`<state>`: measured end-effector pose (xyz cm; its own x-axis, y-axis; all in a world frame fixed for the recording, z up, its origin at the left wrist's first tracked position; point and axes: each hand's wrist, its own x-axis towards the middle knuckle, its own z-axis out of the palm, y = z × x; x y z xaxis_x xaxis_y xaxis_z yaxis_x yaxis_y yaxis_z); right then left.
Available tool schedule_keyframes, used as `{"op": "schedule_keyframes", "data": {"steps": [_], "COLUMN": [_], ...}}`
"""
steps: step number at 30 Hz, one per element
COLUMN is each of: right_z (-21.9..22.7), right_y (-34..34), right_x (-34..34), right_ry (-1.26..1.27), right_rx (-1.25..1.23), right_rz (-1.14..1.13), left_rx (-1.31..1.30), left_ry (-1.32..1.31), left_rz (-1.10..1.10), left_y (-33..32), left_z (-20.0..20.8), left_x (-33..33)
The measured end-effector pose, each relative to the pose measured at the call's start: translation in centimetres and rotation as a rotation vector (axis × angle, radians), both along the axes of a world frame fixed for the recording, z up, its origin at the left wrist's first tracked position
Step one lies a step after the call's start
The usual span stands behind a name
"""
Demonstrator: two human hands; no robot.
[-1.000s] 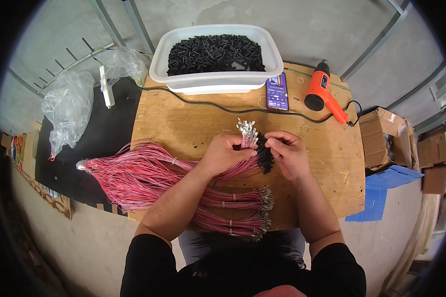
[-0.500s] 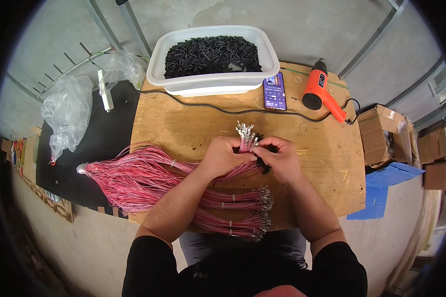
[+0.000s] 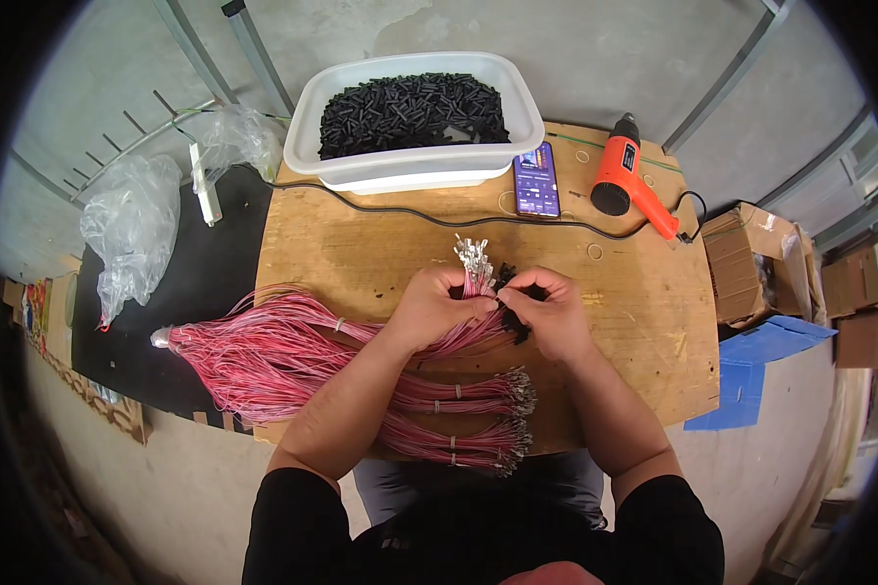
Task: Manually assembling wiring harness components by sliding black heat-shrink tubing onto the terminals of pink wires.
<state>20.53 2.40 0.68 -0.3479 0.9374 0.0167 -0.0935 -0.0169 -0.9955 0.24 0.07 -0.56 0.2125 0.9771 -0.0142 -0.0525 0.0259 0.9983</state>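
My left hand (image 3: 431,308) is closed round a bundle of pink and red wires, whose silvery crimped terminals (image 3: 474,257) fan out above my fingers. Against the right side of that bundle, my right hand (image 3: 556,314) pinches thumb and forefinger together; what lies between them is too small to make out. Short black sleeves (image 3: 520,330) show beside the bundle, partly hidden by my right fingers. The wires trail left into a large pink-red wire hank (image 3: 254,366), gathered in a pale wrap at its far left end. Two lower wire bundles (image 3: 458,392), banded, point their terminals right.
Behind my hands stands a white tub (image 3: 415,168) of short black tubes. To its right lie a phone (image 3: 537,185) and an orange heat gun (image 3: 622,177). A black cable (image 3: 429,216) crosses the wooden table. Plastic bags (image 3: 132,229) are at left, cardboard boxes (image 3: 751,263) at right.
The view has shifted slightly. Both hands stay at the bundle, with the terminals leaning a little further left; my right fingers keep their pinch beside it.
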Motion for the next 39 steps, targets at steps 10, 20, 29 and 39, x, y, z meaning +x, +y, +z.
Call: {"op": "schedule_keyframes", "data": {"steps": [10, 20, 29, 39], "right_z": [0.2, 1.1, -1.0, 0.5], "right_y": [0.4, 2.0, 3.2, 2.5], "right_x": [0.5, 2.0, 3.1, 2.5], "right_ry": [0.279, 0.546, 0.694, 0.507], "right_rx": [-0.318, -0.527, -0.605, -0.540], "right_rz": [0.060, 0.256, -0.025, -0.051], "left_rx": [-0.036, -0.048, -0.055, -0.082], "left_ry": [-0.025, -0.112, -0.064, -0.128], "left_rz": [-0.010, 0.023, 0.040, 0.065], "left_y": [-0.1, 0.0, 0.1, 0.0], "left_z": [0.4, 0.1, 0.2, 0.3], "left_x": [0.0, 0.1, 0.2, 0.4]}}
